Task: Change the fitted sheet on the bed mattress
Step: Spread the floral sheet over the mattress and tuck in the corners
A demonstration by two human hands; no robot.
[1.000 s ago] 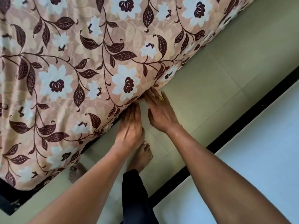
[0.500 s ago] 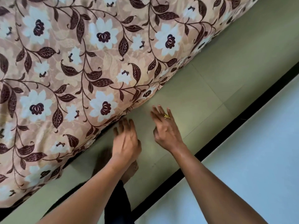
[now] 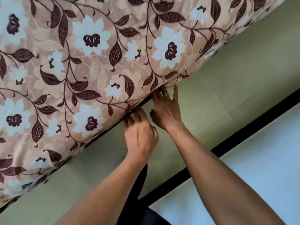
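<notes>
Fitted sheet (image 3: pixel 97 70), peach floral print with white flowers and dark leaves, fills the upper left and is stretched over the mattress, which is itself hidden under it. Its visible long edge runs diagonally from lower left to upper right, and the side face rolls down toward the pale green tiled floor (image 3: pixel 227 98).

Both hands are at that lower edge, mid-frame, close together but not touching.

Right hand (image 3: pixel 167 111): palm down, fingers (image 3: pixel 175 93) straight and slightly spread. The tips are at or just under the sheet's hem and partly hidden by it. There is a yellow ring (image 3: pixel 165 94) on one finger.

Left hand (image 3: pixel 141 133): back of the hand faces the camera and is motion-blurred. The fingers (image 3: pixel 129 120) are bent toward the hem and touch it. Cannot tell whether they pinch fabric or just push it.

A dark trouser leg (image 3: pixel 138 189) shows between the forearms. A black strip (image 3: pixel 243 132) runs parallel to the sheet edge, with a pale surface (image 3: pixel 259 168) beyond it at lower right.
</notes>
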